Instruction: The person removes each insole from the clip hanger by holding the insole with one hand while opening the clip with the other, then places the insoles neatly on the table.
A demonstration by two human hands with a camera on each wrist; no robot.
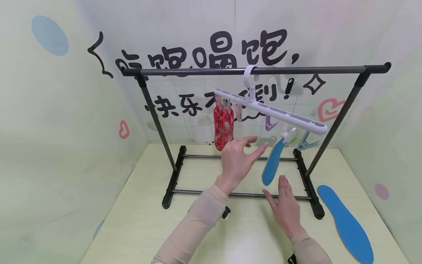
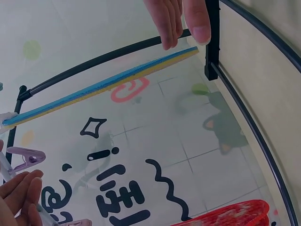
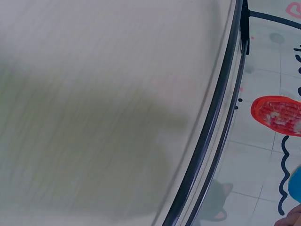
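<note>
A blue insole point(image 1: 273, 163) hangs from a white clip point(image 1: 289, 135) on the right half of a white clip hanger point(image 1: 280, 114). My left hand point(image 1: 236, 158) is raised left of that insole, thumb and forefinger apart, holding nothing. Below the insole's lower end, my right hand point(image 1: 287, 209) has straight fingers and a spread thumb, also without a grip. In the left wrist view, the insole shows its blue and yellow edge point(image 2: 103, 89), its tip close to the right hand point(image 2: 181, 21). Red patterned insoles point(image 1: 224, 126) hang at the hanger's left end.
The hanger hooks over the top bar point(image 1: 197, 72) of a black rack. A second blue insole point(image 1: 347, 225) lies on the table point(image 1: 132, 227), right of the rack's foot point(image 1: 316, 209). Purple point(image 1: 270, 124) and teal clips point(image 1: 307, 142) dangle from the hanger.
</note>
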